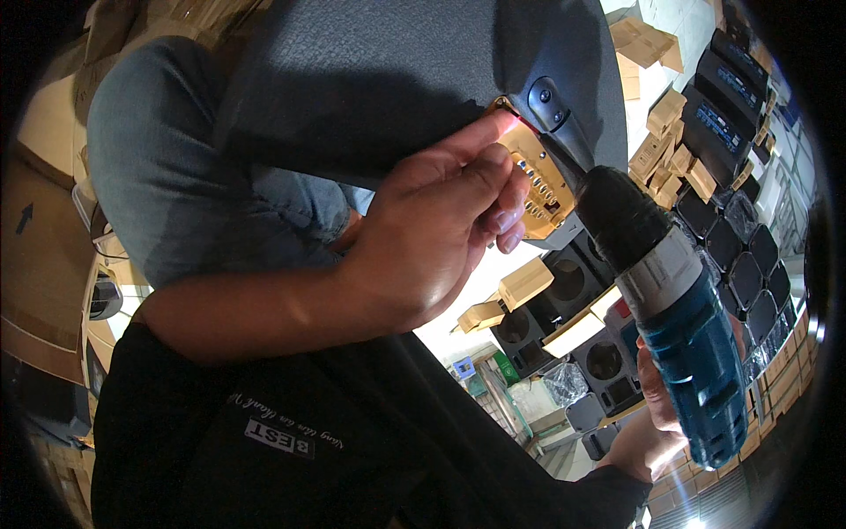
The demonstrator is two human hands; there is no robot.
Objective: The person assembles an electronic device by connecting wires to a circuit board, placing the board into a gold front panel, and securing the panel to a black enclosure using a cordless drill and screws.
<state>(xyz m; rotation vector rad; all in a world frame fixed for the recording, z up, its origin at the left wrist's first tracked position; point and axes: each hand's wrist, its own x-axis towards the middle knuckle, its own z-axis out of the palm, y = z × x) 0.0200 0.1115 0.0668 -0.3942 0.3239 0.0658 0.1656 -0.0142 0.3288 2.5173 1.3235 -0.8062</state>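
A large black textured cabinet [379,62], which looks like a speaker box, stands against my leg. Set in its side is a gold panel [548,170] with rows of small knobs or sockets. My left hand [436,216] is at this panel, its fingers curled and pinched together and the index fingertip at the panel's upper corner. Whatever lies between those fingers is too small to make out. My right hand [656,388] grips a blue and black power drill [687,344], its long bit slanting up and left toward that same corner. The bit's tip is hard to see.
Beside the panel, a black fitting [546,101] with two screws sits on the cabinet. Beyond are cardboard boxes [526,282], black speaker boxes [604,361] and stacked black panels [727,238]. More cardboard [53,220] is at the left, next to my jeans-clad knee [159,167].
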